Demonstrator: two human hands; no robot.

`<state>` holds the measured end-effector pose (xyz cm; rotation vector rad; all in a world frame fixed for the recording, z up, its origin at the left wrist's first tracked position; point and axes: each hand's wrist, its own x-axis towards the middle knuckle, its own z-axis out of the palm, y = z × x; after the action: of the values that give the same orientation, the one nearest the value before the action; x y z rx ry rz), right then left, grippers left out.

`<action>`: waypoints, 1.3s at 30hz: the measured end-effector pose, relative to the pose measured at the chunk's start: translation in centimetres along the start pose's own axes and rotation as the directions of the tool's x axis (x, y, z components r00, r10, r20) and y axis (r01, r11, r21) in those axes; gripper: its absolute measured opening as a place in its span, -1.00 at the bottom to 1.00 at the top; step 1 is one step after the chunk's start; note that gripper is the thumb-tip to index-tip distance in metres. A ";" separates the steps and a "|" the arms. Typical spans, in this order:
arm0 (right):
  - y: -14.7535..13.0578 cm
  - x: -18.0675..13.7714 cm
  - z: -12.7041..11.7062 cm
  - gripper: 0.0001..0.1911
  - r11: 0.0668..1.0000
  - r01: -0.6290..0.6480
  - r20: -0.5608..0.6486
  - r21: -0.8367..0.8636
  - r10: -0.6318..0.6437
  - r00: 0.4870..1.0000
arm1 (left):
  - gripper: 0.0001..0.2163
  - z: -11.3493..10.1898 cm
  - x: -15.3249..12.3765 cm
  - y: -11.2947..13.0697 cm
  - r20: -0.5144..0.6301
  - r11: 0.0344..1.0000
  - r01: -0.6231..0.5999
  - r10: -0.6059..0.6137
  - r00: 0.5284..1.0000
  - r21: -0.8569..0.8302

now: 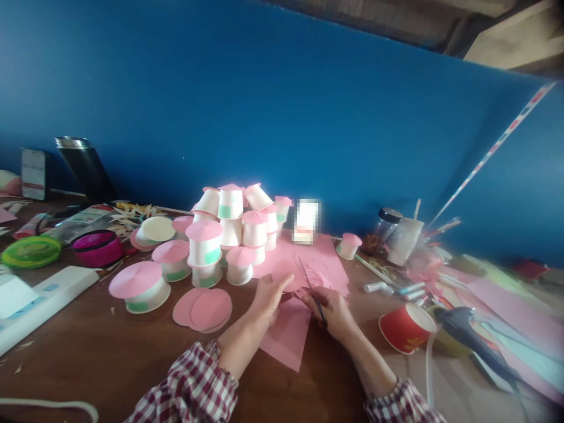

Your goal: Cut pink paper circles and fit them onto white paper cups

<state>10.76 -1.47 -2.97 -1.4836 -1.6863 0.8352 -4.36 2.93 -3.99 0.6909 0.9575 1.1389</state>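
Over the brown table point(88, 346), your left hand point(268, 301) pinches the pink paper point(282, 269) just beside the scissors point(321, 308) gripped in your right hand point(335, 312), so a slack hold could let it twist and the blades nick your thumb.

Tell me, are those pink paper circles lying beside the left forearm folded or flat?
Flat: the circles lie overlapping on the brown table, their outlines round, with no fold showing.

No legible txt, incl. blurry yellow mkg. point(415, 342) on red cup point(402, 326).
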 end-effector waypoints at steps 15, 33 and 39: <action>-0.2 -0.1 0.0 -0.60 1.000 0.000 0.002 -0.005 0.000 1.000 | -0.72 0.2 -0.1 0.1 -0.053 1.000 -0.024 0.023 0.998 -0.018; 0.1 0.0 0.1 -0.60 0.998 0.035 0.002 -0.042 -0.035 0.999 | -0.76 0.2 -0.2 0.4 -0.079 0.999 -0.040 0.039 0.996 -0.015; 0.3 -0.1 0.1 -0.62 0.997 0.043 -0.007 -0.059 -0.044 0.999 | -0.76 0.2 0.1 0.3 -0.088 0.999 -0.039 0.036 0.995 -0.026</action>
<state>10.82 -1.48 -3.34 -1.4824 -1.7443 0.7607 -4.28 3.13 -3.66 0.6434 1.0040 1.2216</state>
